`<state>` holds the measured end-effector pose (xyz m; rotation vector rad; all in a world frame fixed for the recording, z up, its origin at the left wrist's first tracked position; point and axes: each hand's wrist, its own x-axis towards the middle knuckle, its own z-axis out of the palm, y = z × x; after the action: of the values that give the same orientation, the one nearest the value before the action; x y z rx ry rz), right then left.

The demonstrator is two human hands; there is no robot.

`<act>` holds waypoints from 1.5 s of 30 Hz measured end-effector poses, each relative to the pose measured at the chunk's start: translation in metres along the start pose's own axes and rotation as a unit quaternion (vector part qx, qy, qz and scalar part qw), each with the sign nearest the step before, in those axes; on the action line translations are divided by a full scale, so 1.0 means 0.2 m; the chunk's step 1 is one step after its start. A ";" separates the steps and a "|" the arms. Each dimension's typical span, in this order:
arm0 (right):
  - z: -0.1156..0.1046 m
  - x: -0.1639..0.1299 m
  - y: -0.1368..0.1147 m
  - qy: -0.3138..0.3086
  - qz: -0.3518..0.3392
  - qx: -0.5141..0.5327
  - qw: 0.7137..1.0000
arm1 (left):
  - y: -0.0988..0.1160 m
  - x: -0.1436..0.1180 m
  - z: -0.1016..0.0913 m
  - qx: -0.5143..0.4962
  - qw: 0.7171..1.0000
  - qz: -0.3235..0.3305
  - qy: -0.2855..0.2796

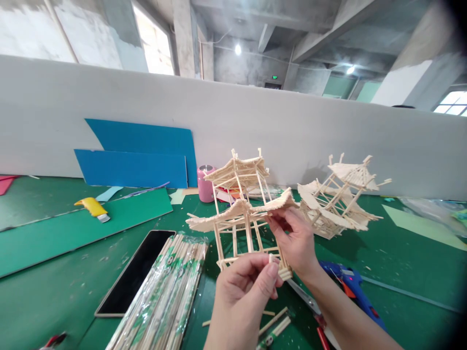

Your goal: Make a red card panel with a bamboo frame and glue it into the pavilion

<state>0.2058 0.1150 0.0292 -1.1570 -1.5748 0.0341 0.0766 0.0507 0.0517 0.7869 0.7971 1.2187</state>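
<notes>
Green table; two-tiered stick pavilion [242,209].

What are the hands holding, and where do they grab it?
Both hold the little wooden stick pagoda. The left hand pinches its bottom frame; the right hand grips the lower roof edge.

The right hand [295,243] hides the near corner of the stick pavilion [241,209]. The bottom edge cuts off the scissors [310,306] and the chopstick bundle [164,296]. The right forearm covers part of the glue gun [350,287].
</notes>
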 end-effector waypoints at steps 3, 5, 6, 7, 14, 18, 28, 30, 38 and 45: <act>0.00 0.00 0.00 -0.001 0.001 0.001 1.000 | 0.00 0.00 0.00 0.002 1.000 -0.002 0.000; 0.00 0.00 0.00 -0.001 0.002 0.002 1.000 | 0.00 0.00 0.00 0.003 1.000 -0.002 0.001; 0.00 0.00 0.00 -0.001 0.002 0.002 1.000 | 0.00 0.00 0.00 0.003 1.000 -0.002 0.000; 0.00 0.00 0.00 0.000 0.002 0.003 1.000 | 0.00 0.00 0.00 0.002 1.000 -0.002 0.000; 0.00 0.00 0.00 -0.004 0.004 0.003 1.000 | 0.00 -0.01 0.00 -0.003 1.000 -0.004 -0.001; -0.01 0.00 0.00 -0.004 0.004 0.004 1.000 | 0.00 0.00 0.00 -0.003 1.000 -0.005 -0.003; 0.00 0.00 0.00 -0.003 0.002 0.005 1.000 | 0.00 0.00 -0.01 -0.002 1.000 -0.005 -0.006; 0.00 0.00 0.00 -0.003 -0.001 0.006 1.000 | 0.00 0.00 -0.01 -0.004 1.000 -0.006 -0.007; 0.00 -0.01 0.00 -0.004 -0.003 0.010 1.000 | -0.01 0.00 -0.01 -0.002 1.000 -0.001 -0.007; 0.00 -0.01 0.01 -0.004 -0.001 0.013 1.000 | -0.01 -0.01 -0.01 -0.005 1.000 -0.006 -0.008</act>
<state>0.2061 0.1146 0.0263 -1.1361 -1.5775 0.0588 0.0756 0.0492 0.0498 0.7821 0.7807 1.2044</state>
